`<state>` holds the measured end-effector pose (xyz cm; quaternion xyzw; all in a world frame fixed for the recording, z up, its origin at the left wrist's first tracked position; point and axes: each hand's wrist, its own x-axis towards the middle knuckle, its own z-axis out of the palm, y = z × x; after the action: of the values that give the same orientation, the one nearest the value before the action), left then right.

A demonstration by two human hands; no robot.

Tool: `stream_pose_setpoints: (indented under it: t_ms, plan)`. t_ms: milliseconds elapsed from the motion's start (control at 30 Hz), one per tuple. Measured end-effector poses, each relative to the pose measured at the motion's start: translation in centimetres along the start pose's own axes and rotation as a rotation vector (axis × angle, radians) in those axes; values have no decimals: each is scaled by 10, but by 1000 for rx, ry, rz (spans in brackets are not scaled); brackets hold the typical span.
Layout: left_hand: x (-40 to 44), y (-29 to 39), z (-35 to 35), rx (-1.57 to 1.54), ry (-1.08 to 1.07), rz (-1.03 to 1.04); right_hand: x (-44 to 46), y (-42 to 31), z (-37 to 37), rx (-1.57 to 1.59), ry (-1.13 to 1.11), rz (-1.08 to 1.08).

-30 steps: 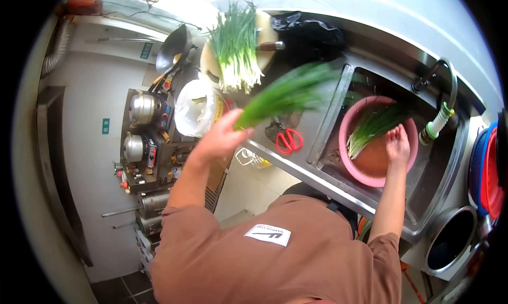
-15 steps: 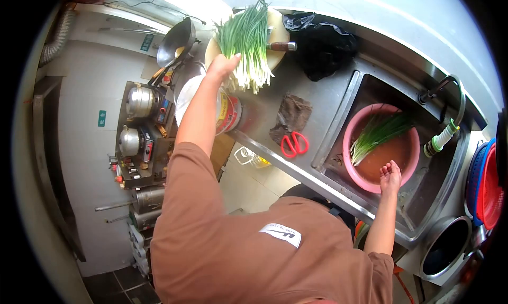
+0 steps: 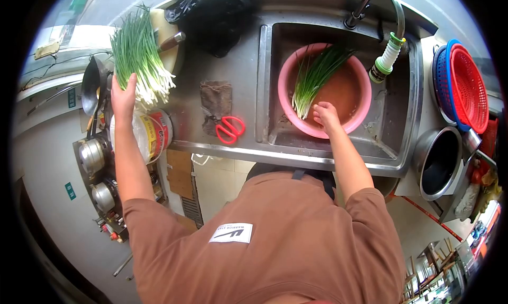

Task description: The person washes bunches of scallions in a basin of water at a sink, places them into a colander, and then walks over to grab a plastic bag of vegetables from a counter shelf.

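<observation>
Slim green-white spring onions heaped on round board, left hand open at their edge, thumb splayed; smooth pink basin in steel sink holds another bunch, right hand over near side, fingers curled (grip: can't tell)

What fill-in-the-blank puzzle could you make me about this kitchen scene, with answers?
The left hand touches the larger of ____ bunches of green onions.
The right hand is over the basin, which is coloured ____.
On the steel counter lies a pair of red-handled ____.
The basin stands inside the ____.

Missing words: two; pink; scissors; sink.
</observation>
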<state>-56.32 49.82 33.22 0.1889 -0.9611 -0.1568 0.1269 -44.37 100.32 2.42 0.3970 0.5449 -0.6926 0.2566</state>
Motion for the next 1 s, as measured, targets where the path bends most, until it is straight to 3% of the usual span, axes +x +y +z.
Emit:
stream_pose_setpoints:
  t_ms: [200, 267, 333, 400, 467, 500, 567, 600, 667, 733, 833, 867, 900, 967, 1000]
  plan:
    - [-7, -3, 2, 101, 121, 26, 50, 23, 49, 35, 105, -329]
    - [-23, 18, -1, 163, 287, 154, 50, 15, 52, 63, 103, -216]
    - [-55, 59, 0, 136, 330, 222, 60, 12, 38, 231, -260, 6]
    - [-90, 96, 13, -334, 229, 372, 64, 12, 18, 543, -338, 58]
    - [-135, 129, 43, -603, -88, 192, 77, 24, -8, 754, -274, 141]
    - [-150, 135, 69, -687, -249, 263, 75, 26, -12, 752, -262, 137]
    - [-189, 163, 125, -830, -659, 36, 67, 29, -16, 295, -68, -29]
    - [-204, 170, 158, -930, -851, -55, 47, 11, -19, 141, -138, 59]
    - [-232, 182, 228, -976, -915, -147, 61, 22, -33, 167, -4, -5]
    - [-247, 184, 301, -796, -850, -91, 44, 9, -27, 151, 24, -40]
    - [-253, 208, 357, -316, -529, 91, 39, 13, -29, -47, -89, -139]
    - [-255, 208, 371, -323, -542, 91, 46, 20, -32, -66, -73, -109]
    - [-250, 218, 368, -281, -696, 20, 49, 21, -34, -73, -63, -102]
    - [-256, 219, 383, -292, -877, -103, 53, 25, -37, 394, 119, -144]
    - [-262, 212, 395, -291, -885, -108, 52, 27, -42, 392, 125, -137]
